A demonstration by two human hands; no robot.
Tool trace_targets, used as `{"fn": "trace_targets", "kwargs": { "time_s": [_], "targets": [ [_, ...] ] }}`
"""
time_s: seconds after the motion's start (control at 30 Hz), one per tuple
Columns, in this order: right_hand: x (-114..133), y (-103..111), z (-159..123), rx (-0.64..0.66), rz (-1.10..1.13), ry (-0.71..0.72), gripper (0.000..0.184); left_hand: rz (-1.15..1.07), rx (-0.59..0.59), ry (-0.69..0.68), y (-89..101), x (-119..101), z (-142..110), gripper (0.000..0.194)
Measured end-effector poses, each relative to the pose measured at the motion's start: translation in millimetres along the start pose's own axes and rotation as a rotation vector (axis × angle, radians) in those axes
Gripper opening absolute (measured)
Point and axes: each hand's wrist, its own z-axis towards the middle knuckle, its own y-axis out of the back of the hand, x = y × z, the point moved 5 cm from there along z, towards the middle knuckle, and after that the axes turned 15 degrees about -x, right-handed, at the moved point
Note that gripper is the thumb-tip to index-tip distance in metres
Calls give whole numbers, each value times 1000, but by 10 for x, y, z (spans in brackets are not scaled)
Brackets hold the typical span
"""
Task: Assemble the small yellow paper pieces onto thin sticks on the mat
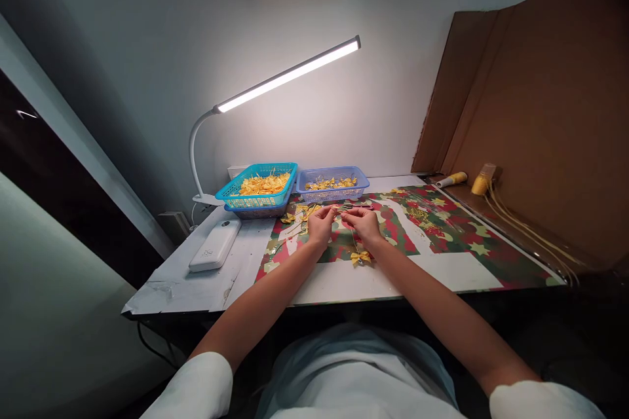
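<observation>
Over the middle of the table, my left hand [320, 224] and my right hand [362, 222] meet at their fingertips, both closed in a pinch. A thin cord [352, 239] runs down from the fingertips of my right hand. At its lower end a yellow ribbon bow [361, 258] lies near the right wrist. Whatever is between the left fingertips is too small to make out. Just left of my left hand, several yellow bows [297, 215] with pale cords lie on the table. Behind my right hand a thin dark tool [361, 205] is partly visible.
A teal basket [230, 200] of yellow pieces sits stacked at the back, beside a purple basket [361, 191] with more bows. A white power bank [216, 245] lies left, under a lit lamp [289, 75]. At right are a spool of yellow cord [483, 182] and a cardboard panel [540, 111].
</observation>
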Motion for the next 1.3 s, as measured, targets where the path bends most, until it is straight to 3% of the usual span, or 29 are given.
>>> {"fn": "trace_targets", "kwargs": {
  "time_s": [0.43, 0.63, 0.8, 0.97, 1.3],
  "targets": [
    [-21, 23, 44, -8, -17, 50, 32, 1, 97, -139, -52, -121, -54, 26],
    [-19, 35, 48, -6, -14, 63, 30, 18, 144, -117, -55, -121, -58, 29],
    [89, 27, -22, 13, -149, 220, 27, 0, 81, -58, -10, -110, -16, 29],
    [180, -18, -101, 51, -304, 399, 20, -30, 95, -81, -28, -119, -17, 27],
    [181, -15, -65, 82, -139, 252, 19, -48, 196, -132, -95, -141, -82, 29]
  ]
}}
